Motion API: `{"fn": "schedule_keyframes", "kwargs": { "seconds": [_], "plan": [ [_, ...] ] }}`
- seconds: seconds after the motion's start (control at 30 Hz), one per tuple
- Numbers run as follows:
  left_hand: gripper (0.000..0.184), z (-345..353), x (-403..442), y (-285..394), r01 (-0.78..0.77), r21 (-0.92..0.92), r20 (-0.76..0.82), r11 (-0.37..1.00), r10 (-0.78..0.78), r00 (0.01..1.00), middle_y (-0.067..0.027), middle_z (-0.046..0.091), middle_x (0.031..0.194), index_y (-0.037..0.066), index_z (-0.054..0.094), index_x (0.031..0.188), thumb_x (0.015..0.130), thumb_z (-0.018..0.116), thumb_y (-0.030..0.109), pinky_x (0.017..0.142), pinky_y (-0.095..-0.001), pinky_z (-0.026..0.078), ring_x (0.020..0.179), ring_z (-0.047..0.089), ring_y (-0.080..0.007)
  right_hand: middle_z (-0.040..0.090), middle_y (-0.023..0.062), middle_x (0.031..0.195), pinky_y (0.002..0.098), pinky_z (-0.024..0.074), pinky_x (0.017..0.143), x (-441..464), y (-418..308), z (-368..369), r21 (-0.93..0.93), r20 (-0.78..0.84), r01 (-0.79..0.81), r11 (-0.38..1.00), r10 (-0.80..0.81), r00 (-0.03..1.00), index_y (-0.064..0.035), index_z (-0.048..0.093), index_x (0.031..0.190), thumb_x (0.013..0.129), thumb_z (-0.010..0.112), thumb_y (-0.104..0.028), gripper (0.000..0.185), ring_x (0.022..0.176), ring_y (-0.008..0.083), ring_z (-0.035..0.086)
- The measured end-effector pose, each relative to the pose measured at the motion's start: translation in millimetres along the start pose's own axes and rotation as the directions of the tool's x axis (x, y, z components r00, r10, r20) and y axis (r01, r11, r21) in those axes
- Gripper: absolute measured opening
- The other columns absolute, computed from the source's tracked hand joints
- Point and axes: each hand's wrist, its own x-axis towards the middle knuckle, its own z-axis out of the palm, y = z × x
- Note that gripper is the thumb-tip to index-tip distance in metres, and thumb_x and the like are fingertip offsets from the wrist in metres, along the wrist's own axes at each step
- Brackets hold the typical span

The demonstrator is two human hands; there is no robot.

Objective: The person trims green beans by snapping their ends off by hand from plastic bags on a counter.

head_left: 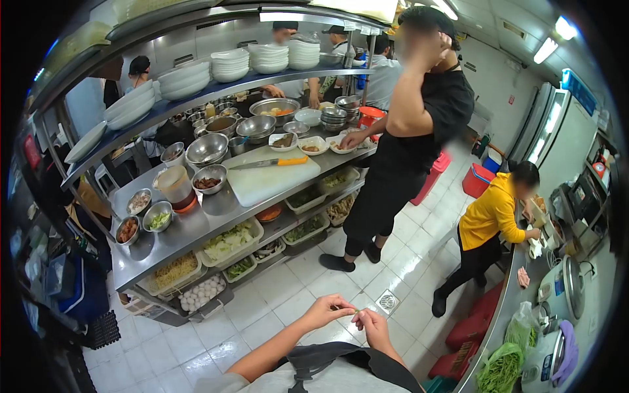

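My left hand (326,312) and my right hand (372,326) meet in front of my dark apron (327,357), above the tiled floor. A small green piece (356,312), perhaps a bit of vegetable, shows between the fingertips. Both hands are closed in a pinch on it, and its exact kind is too small to tell. Neither hand touches the steel counter, which stands farther ahead on the left.
On the steel counter (223,226) lie a cutting board (275,181) and a knife (268,162), among several bowls. A person in black (419,111) stands ahead. Someone in a yellow hoodie (491,213) bends at the right counter, where leafy greens (501,370) lie.
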Motion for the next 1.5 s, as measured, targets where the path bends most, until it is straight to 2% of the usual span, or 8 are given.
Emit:
{"fn": "schedule_keyframes", "kwargs": {
  "seconds": [0.2, 0.37, 0.53, 0.8, 0.93, 1.1, 1.23, 1.5],
  "plan": [
    [0.023, 50, 11, 4, 0.251, -0.227, 0.096, 0.941, -0.235, 0.967, -0.0011, 0.063, 0.09, 0.003, 0.071, 0.098, 0.087, 0.067, 0.022, 0.07, -0.0234, 0.043, 0.076, 0.054, -0.0087, 0.056, 0.006, 0.072, 0.0239, 0.0407, 0.06, -15, 27, -17, 0.204, -0.245, 0.045, 0.978, 0.007, 0.969, -0.0006, 0.057, 0.081, 0.097, 0.042, -0.022, 0.031, 0.064, 0.0116, 0.051],
    [0.029, 98, 25, -11, 0.42, -0.417, 0.239, 0.806, -0.348, 0.906, 0.0038, 0.059, 0.083, 0.006, 0.065, 0.108, 0.09, 0.062, 0.029, 0.063, -0.0218, 0.04, 0.069, 0.049, -0.0039, 0.055, 0.0049, 0.068, 0.0247, 0.0402, 0.057, -53, 51, -40, 0.201, -0.238, -0.187, 0.962, 0.233, 0.943, -0.0007, 0.055, 0.064, 0.088, 0.046, -0.014, 0.029, 0.06, 0.0112, 0.049],
    [0.023, 108, 62, -19, 0.402, -0.706, 0.105, 0.583, -0.475, 0.874, 0.0039, 0.051, 0.074, 0.011, 0.056, 0.098, 0.09, 0.061, 0.032, 0.056, -0.0193, 0.035, 0.063, 0.047, -0.0062, 0.059, 0.0067, 0.072, 0.0246, 0.0403, 0.058, -94, 56, -64, 0.161, -0.398, -0.102, 0.982, 0.16, 0.904, 0.0021, 0.058, 0.066, 0.083, 0.049, -0.009, 0.022, 0.062, 0.0111, 0.05],
    [0.021, 190, 71, -116, 0.729, -0.544, 0.289, 0.416, -0.723, 0.628, 0.0037, 0.045, 0.065, 0.012, 0.056, 0.101, 0.089, 0.061, 0.029, 0.045, -0.021, 0.031, 0.05, 0.038, -0.0069, 0.059, 0.0107, 0.067, 0.0247, 0.0386, 0.052, -154, 94, -115, 0.529, -0.424, -0.219, 0.82, 0.479, 0.769, -0.0002, 0.052, 0.057, 0.079, 0.054, -0.003, 0.021, 0.059, 0.0115, 0.05],
    [0.027, 291, 89, -110, 0.872, -0.167, 0.52, 0.461, -0.71, 0.475, 0.0034, 0.045, 0.066, 0.012, 0.058, 0.11, 0.091, 0.058, 0.032, 0.044, -0.0204, 0.029, 0.05, 0.036, -0.0059, 0.058, 0.0106, 0.068, 0.0233, 0.035, 0.047, -173, 103, -158, 0.53, -0.342, -0.273, 0.803, 0.496, 0.798, -0.0057, 0.04, 0.057, 0.081, 0.055, -0.002, 0.028, 0.059, 0.0098, 0.05],
    [0.033, 392, 126, -46, 0.377, 0.162, 0.758, 0.912, -0.36, 0.544, 0.0022, 0.05, 0.074, 0.012, 0.06, 0.123, 0.095, 0.05, 0.024, 0.053, -0.0233, 0.036, 0.06, 0.041, -0.0067, 0.056, 0.008, 0.07, 0.0217, 0.0342, 0.049, -187, 136, -211, 0.487, -0.341, -0.168, 0.857, 0.364, 0.867, -0.0093, 0.035, 0.066, 0.083, 0.054, -0.002, 0.027, 0.062, 0.0089, 0.051],
    [0.036, 451, 136, -42, 0.009, 0.13, 0.764, 0.992, -0.106, 0.636, -0.0015, 0.058, 0.085, 0.015, 0.058, 0.127, 0.093, 0.046, 0.017, 0.064, -0.0232, 0.044, 0.067, 0.048, -0.0085, 0.057, 0.0056, 0.07, 0.0204, 0.0331, 0.049, -197, 113, -275, 0.586, -0.335, -0.172, 0.792, 0.43, 0.839, -0.01, 0.04, 0.075, 0.083, 0.051, -0.002, 0.016, 0.059, 0.0075, 0.048],
    [0.032, 506, 172, -16, 0.12, 0.104, 0.638, 0.987, -0.159, 0.754, -0.0034, 0.058, 0.086, 0.011, 0.062, 0.121, 0.09, 0.056, 0.011, 0.062, -0.0233, 0.045, 0.068, 0.053, -0.0083, 0.043, -0.0023, 0.064, 0.0202, 0.0249, 0.045, -229, 107, -351, 0.79, -0.415, 0.048, 0.611, 0.475, 0.776, -0.0076, 0.05, 0.086, 0.087, 0.042, -0.008, 0.008, 0.049, 0.0048, 0.029]
  ]
}}
